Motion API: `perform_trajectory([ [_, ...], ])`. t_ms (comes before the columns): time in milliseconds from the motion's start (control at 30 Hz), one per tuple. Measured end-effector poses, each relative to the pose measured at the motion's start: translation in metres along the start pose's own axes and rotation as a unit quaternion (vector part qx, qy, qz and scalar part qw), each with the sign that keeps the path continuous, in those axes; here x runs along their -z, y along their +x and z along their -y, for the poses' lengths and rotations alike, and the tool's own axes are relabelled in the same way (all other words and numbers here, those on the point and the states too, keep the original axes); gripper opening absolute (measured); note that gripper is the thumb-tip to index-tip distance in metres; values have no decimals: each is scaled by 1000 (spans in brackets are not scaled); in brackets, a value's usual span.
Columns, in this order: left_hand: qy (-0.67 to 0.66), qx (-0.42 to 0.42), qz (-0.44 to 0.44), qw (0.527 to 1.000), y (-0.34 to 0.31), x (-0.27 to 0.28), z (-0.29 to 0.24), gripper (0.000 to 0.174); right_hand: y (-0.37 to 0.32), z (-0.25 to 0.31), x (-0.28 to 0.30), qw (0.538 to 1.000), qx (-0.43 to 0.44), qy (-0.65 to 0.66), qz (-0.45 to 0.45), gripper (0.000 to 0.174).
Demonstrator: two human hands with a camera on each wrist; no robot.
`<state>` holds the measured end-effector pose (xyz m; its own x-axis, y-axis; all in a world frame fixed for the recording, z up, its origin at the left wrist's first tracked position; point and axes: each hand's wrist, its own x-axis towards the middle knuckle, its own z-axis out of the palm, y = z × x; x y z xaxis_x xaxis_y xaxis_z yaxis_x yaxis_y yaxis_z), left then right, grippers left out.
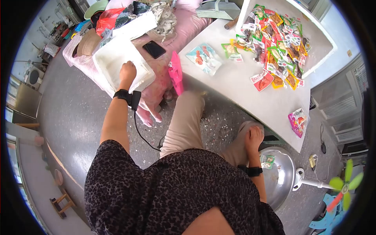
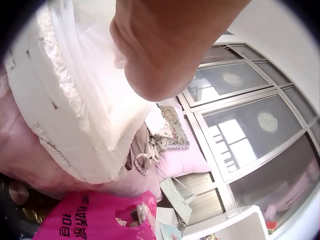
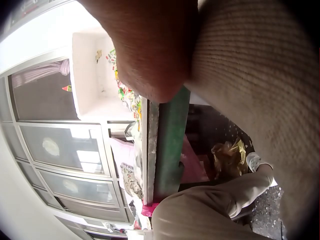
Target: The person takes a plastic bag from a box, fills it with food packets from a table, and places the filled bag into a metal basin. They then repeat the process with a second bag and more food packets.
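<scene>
My left hand (image 1: pixel 127 73) is over the opening of a white foam box (image 1: pixel 145 80), which sits on the pink-covered bed. Thin whitish plastic (image 2: pixel 90 65) lines the box beneath that hand in the left wrist view. Its fingertips are hidden, and I cannot tell whether they hold anything. My right hand (image 1: pixel 254 137) rests on the right knee beside the table edge, its fingers loosely bent. Below that hand, a metal basin (image 1: pixel 284 172) on the floor contains a small green-and-white packet (image 1: pixel 268 161).
A white table (image 1: pixel 235 74) bears a tipped foam box (image 1: pixel 327 43) spilling many colourful snack packets (image 1: pixel 274 43). A blue-white pack (image 1: pixel 204 58) and a purple packet (image 1: pixel 297 122) lie apart. A pink bag (image 1: pixel 176 72) hangs by the table; a phone (image 1: pixel 154 49) lies on the bed. A fan (image 1: pixel 344 188) stands right.
</scene>
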<state>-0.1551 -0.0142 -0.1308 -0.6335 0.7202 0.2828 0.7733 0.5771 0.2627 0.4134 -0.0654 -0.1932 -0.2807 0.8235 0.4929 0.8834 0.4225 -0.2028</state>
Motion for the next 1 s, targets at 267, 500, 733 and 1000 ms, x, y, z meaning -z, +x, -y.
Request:
perform_trajectory([
  [267,-616,-26,193,763,-21,69,-84,14,6,-3,-1,990,-71,122,1,15],
  [500,-720,-36,382,578,-105,69,-190,8,64,42,39,904,-143,402,-5,10],
  [733,-475,-269,280,790,-190,32,-255,13,98,100,54,727,-207,653,51,20],
  [1000,-618,-112,477,615,-235,12,-272,15,76,77,28,569,-297,766,33,22],
])
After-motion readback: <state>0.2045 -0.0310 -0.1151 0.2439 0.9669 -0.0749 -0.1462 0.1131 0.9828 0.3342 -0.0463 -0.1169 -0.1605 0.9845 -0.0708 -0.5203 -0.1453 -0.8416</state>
